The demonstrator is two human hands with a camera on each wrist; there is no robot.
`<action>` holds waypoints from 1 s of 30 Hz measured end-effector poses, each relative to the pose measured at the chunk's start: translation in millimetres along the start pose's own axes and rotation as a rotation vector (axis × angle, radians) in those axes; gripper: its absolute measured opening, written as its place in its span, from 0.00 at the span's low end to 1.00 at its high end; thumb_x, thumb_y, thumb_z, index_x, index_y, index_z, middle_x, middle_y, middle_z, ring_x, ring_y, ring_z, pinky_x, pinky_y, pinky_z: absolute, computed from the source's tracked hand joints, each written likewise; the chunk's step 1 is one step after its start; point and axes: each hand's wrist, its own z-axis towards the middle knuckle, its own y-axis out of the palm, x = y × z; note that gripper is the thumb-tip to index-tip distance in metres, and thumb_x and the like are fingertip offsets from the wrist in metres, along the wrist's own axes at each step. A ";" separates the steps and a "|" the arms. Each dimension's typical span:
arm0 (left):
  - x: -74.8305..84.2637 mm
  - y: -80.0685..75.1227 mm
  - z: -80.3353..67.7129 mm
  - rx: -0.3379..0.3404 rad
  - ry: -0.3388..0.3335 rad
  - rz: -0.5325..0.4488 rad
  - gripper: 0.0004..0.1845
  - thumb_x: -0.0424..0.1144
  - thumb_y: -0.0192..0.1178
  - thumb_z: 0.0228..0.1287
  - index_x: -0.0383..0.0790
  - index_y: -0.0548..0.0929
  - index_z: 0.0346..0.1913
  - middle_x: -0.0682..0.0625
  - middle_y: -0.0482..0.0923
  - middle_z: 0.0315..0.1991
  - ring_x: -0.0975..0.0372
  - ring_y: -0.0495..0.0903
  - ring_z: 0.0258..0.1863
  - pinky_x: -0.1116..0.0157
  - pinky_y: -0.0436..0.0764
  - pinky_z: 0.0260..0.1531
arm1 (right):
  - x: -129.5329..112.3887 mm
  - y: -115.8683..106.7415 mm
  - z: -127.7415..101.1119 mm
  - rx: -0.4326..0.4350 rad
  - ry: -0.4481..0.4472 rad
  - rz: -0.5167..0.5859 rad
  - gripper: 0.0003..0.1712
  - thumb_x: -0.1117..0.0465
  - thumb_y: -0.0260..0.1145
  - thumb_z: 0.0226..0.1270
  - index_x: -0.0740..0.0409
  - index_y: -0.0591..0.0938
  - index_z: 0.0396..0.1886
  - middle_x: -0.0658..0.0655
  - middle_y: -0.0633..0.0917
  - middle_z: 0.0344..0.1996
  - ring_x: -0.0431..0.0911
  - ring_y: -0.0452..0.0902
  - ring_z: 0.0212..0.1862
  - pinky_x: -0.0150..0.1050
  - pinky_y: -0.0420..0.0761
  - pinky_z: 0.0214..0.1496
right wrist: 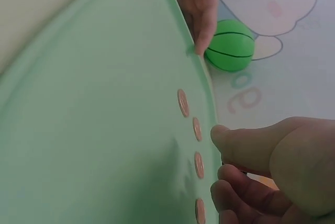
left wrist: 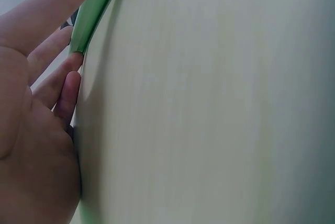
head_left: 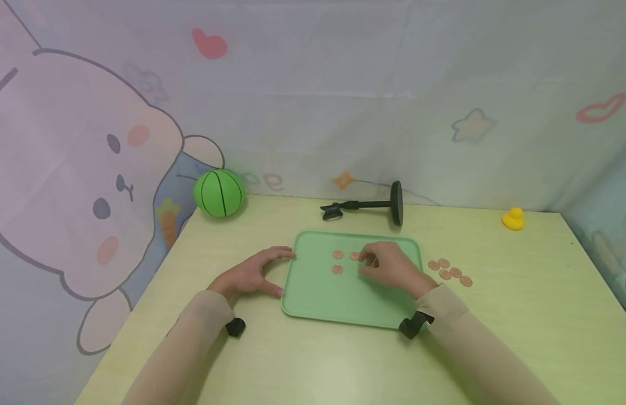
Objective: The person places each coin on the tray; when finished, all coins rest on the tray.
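A light green tray [head_left: 313,298] lies on the table, and its left rim is touched by the fingertips and thumb of my left hand [head_left: 249,274], spread apart. Over the right part of the tray is my right hand [head_left: 389,265], thumb apart from the bent fingers. Nothing shows between thumb and fingers in the right wrist view, where the hand [right wrist: 272,166] is beside several copper-coloured coins [right wrist: 199,165]. In the head view, the hand partly covers one coin [head_left: 354,256]; two others, an upper coin [head_left: 338,254] and a lower coin [head_left: 337,269], lie to its left.
Several more copper-coloured coins [head_left: 445,274] lie on the table right of the tray. Behind it, a black stand [head_left: 369,205] lies on its side. A green ball [head_left: 219,193] sits at the back left, a yellow rubber duck [head_left: 513,219] at the back right.
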 end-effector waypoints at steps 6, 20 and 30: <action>-1.4 -0.1 0.6 0.001 -0.001 -0.002 0.46 0.39 0.85 0.49 0.53 0.75 0.74 0.48 0.60 0.81 0.47 0.51 0.83 0.40 0.46 0.81 | 9.3 -15.1 -16.6 0.025 -0.009 0.000 0.09 0.64 0.75 0.67 0.61 0.89 0.44 0.51 0.87 0.33 0.41 0.82 0.34 0.41 0.85 0.39; -0.5 0.4 -0.1 0.005 -0.008 0.000 0.47 0.39 0.85 0.49 0.53 0.75 0.74 0.49 0.60 0.82 0.48 0.51 0.83 0.40 0.45 0.81 | 46.4 -44.7 -54.7 0.068 0.061 0.002 0.07 0.63 0.74 0.68 0.61 0.88 0.43 0.50 0.86 0.31 0.42 0.81 0.33 0.41 0.83 0.38; -2.1 0.6 1.0 0.000 -0.005 -0.007 0.46 0.39 0.85 0.49 0.53 0.75 0.74 0.49 0.59 0.82 0.48 0.50 0.83 0.40 0.45 0.81 | 67.6 -58.4 -75.9 0.054 0.126 0.002 0.10 0.65 0.72 0.69 0.63 0.87 0.47 0.50 0.85 0.31 0.44 0.82 0.34 0.37 0.83 0.35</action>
